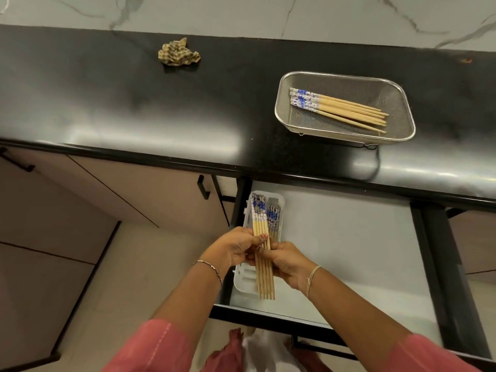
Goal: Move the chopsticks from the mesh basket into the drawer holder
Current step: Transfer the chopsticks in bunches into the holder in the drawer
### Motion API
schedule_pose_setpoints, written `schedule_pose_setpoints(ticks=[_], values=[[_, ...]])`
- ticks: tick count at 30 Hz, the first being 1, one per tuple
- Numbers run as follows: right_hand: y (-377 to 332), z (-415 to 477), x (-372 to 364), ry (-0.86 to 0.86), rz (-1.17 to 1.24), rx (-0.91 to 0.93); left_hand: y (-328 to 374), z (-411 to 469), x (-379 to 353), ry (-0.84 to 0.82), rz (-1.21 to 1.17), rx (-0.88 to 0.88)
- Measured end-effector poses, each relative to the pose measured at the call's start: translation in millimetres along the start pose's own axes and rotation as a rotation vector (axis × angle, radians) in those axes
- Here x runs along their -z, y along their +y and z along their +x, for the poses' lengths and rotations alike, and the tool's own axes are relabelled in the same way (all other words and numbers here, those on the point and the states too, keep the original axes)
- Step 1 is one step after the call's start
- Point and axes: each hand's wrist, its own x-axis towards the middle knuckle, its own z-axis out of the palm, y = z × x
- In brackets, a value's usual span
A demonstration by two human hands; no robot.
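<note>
Both hands, left hand and right hand, clamped round a bundle of chopsticks, squaring them up over the white holder at the drawer's left edge. More waiting in the mesh basket toward the worktop's right end.

We see a glossy black stone surface w/ a white marble wall, grey-veined, behind. Crumpled tan-and-olive checked cloth. Silver wire-mesh basket w/ pale wooden chopsticks, tops white w/ blue floral print. Same blue-white tops on the bundle of tan chopsticks over the white plastic holder. Drawer pale grey inside, black frame. Sleeves pinkish-red.
</note>
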Motion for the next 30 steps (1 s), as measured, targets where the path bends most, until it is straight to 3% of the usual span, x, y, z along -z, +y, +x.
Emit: schedule_pose_setpoints(ticks=[3, 6, 10, 16, 30], values=[[1, -2, 4, 0.081, -0.158, 0.03, 4, 8, 1, 0.053, -0.007, -0.006], [11, 0, 16, 0.266, -0.36, 0.157, 6, 18, 0, 0.142, 0.04, -0.01], [29, 2, 28, 0.449, -0.473, 0.282, -4, 38, -3, 0.358, 0.39, -0.077], [43, 5, 31, 0.469, -0.54, 0.349, -5, 38, -22, 0.493, 0.91, -0.144], [50, 12, 35, 0.423, -0.507, 0.35, -18, 53, -36, 0.514, 1.125, -0.137]])
